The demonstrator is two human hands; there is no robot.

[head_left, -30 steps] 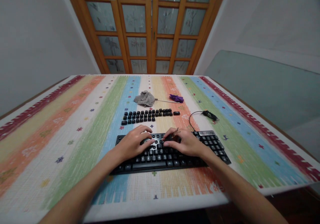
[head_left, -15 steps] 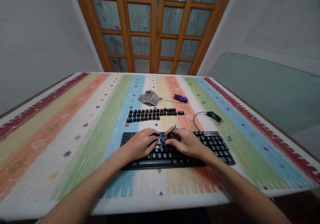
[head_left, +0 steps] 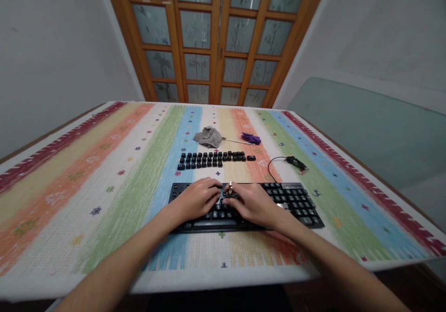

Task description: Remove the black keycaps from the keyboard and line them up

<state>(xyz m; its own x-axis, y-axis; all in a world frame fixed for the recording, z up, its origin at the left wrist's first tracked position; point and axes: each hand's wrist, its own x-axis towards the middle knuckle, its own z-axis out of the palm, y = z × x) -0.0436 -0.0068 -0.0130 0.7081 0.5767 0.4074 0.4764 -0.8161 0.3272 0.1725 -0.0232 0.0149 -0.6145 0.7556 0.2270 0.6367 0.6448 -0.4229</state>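
Note:
A black keyboard (head_left: pixel 306 205) lies near the table's front edge, with keys absent from parts of its upper left. My left hand (head_left: pixel 200 198) rests on its left half, fingers bent and slightly apart, thumb low; I see nothing held there. Close beside it, my right hand (head_left: pixel 252 203) is closed over the middle keys, thumb and fingers pinching a small shiny metal tool (head_left: pixel 230 189) whose exact kind I cannot make out. The keys under both hands are hidden. Beyond the keyboard, loose black keycaps (head_left: pixel 204 159) sit in three rows.
A crumpled grey cloth (head_left: pixel 208 137) lies farther back, a thin rod (head_left: pixel 239 141) reaching from it toward a purple cloth-like bundle (head_left: pixel 251 138). The keyboard's bundled cable (head_left: pixel 296 162) is at the right. A striped tablecloth (head_left: pixel 135 200) covers the table.
My right hand has shifted left, nearer to my left hand, and the metal tool with it. My left hand stays at nearly the same spot. The keycap rows look unchanged.

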